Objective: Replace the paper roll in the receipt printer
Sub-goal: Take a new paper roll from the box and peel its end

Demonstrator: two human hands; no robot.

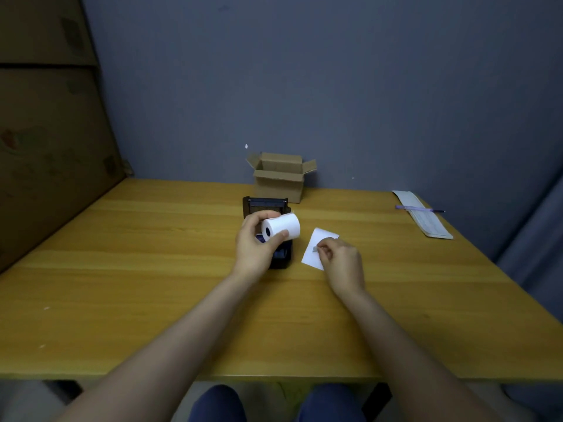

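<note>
The left hand (254,248) holds a white paper roll (281,226) up over the black receipt printer (268,208), fingers wrapped around it. The printer sits in the middle of the wooden bench (152,269) with its lid open. The right hand (339,258) pinches a small bit of something over a white paper sheet (313,254) lying just beside the printer. Behind the printer stands an open cardboard box (278,175). Far to the right, a pen (419,209) lies across a notepad (426,220).
</note>
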